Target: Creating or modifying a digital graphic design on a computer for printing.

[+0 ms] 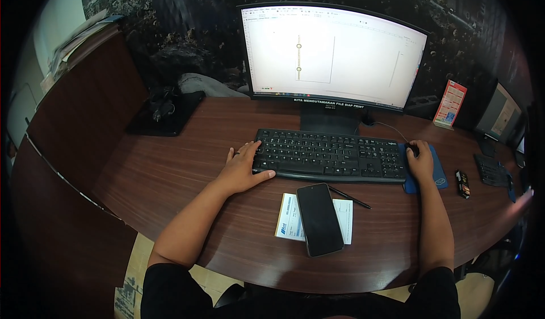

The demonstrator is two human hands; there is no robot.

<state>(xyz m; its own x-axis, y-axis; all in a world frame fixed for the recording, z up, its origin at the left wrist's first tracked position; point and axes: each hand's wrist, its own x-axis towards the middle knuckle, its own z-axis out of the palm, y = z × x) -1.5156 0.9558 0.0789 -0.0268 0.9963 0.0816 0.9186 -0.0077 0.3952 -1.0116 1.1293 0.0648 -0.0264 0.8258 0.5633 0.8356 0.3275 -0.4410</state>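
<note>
At the left end of the black keyboard [329, 154] rests my left hand [244, 168], open. Its fingertips touch the keyboard's left edge, the thumb reaches along the front corner, and a ring shows on one finger. My right hand [420, 163] is curled over a dark computer mouse [413, 148], mostly hidden beneath it, on a blue mouse pad [426, 184]. Behind the keyboard stands a curved monitor [363, 52], lit with a mostly white page and a thin vertical design. In front lies a dark-screened phone [321, 219] on a paper pad [288, 219], with a black pen [351, 197] beside it.
A black flat item [181, 111] with a dark bundle on it sits at the back left, beside a wooden partition [85, 86] topped with stacked papers [82, 40]. To the right are a small black packet [462, 184], a standing calendar [451, 104], a second keyboard [491, 170] and another screen [501, 114].
</note>
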